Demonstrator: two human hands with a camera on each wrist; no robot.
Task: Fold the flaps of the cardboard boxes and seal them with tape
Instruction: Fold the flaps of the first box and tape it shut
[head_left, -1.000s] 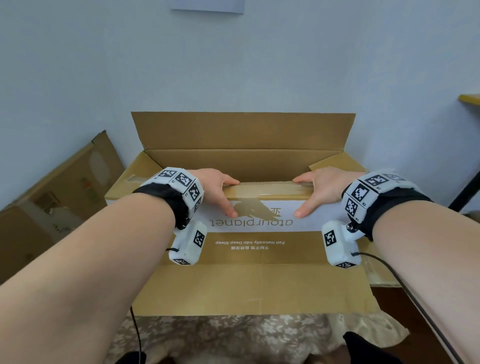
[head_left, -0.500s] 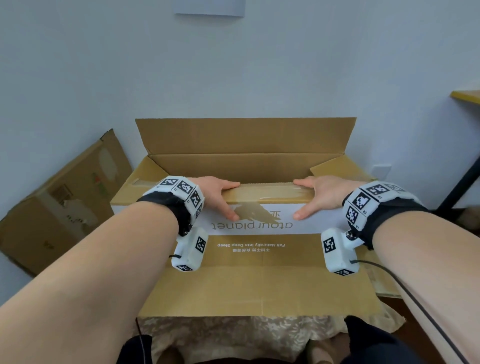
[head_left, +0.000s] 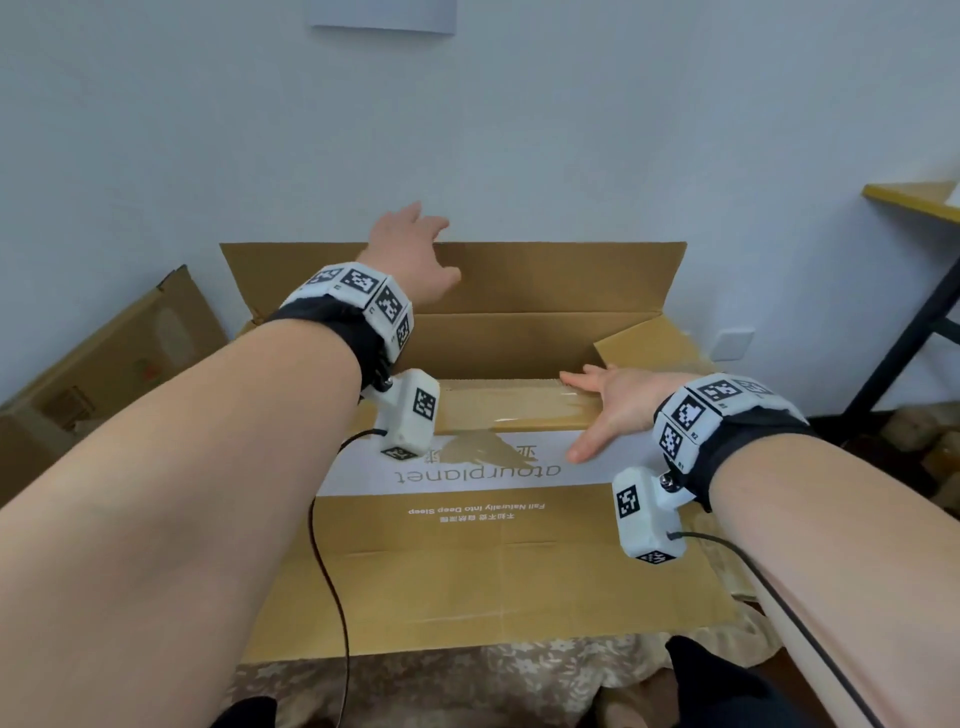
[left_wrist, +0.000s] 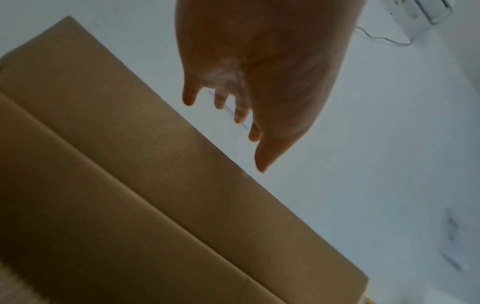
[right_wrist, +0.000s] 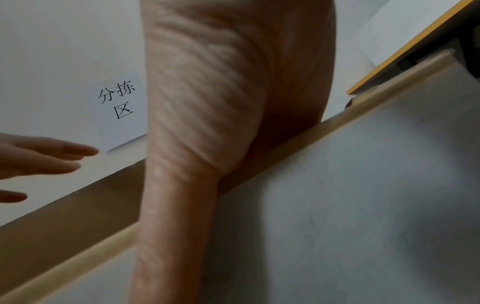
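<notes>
box (head_left: 467, 561): light, stiff cardboard | far flap (head_left: 545, 278): take its top edge | left hand (head_left: 410, 254): fingers spread, empty, at that edge | right hand (head_left: 608, 410): flat, pressing near flap (head_left: 498, 467)

Black wristbands (head_left: 332, 332) carry white marker-printed blocks, white cabled camera pods (head_left: 410, 410) beneath

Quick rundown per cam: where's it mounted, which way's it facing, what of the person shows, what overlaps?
Head: on the head, facing forward and down at the open box; both forearms, left hand, right hand.
Left wrist: along the left palm toward the far flap and wall.
Right wrist: under the right hand, toward the wall sign.
Shared: the far flap shows in head and left wrist.
</notes>
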